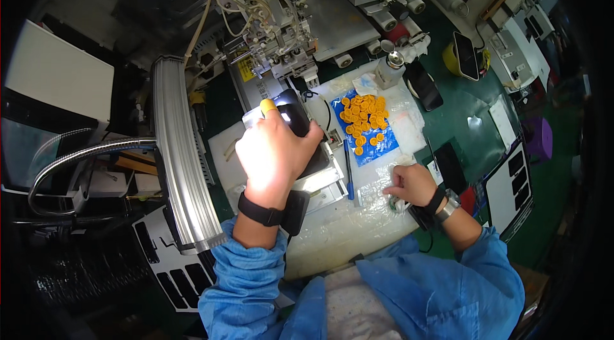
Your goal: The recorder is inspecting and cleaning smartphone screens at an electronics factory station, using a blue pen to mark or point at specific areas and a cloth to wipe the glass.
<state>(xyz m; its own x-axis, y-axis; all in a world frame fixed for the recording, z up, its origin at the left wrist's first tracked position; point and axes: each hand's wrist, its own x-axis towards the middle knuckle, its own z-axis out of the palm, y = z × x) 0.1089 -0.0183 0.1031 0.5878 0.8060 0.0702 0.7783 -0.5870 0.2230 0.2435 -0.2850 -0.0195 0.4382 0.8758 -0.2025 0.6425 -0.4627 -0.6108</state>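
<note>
My left hand (pixel 274 151), with a yellow finger cot (pixel 267 106) on one fingertip, reaches over a dark glossy phone-sized panel (pixel 295 117). Its thumb and fingers span the panel and grip it, while the hand hides part of it. The panel lies at a metal fixture (pixel 323 180) under the machine. My right hand (pixel 414 185) is curled closed over the white work mat (pixel 368 212), and whatever its fingers hold is hidden. Between the hands lies a blue pen (pixel 348 170). A pile of orange rolled finger cots (pixel 363 115) rests on a blue sheet (pixel 384 142) beyond it.
The machine head (pixel 275 39) with its hoses stands ahead. A ribbed metal column (pixel 182 154) rises on my left. Farther right are a pump bottle (pixel 389 71), a dark phone (pixel 423 86) and a yellow holder (pixel 453 62) with another phone. A slotted white tray (pixel 508 189) stands at the right edge.
</note>
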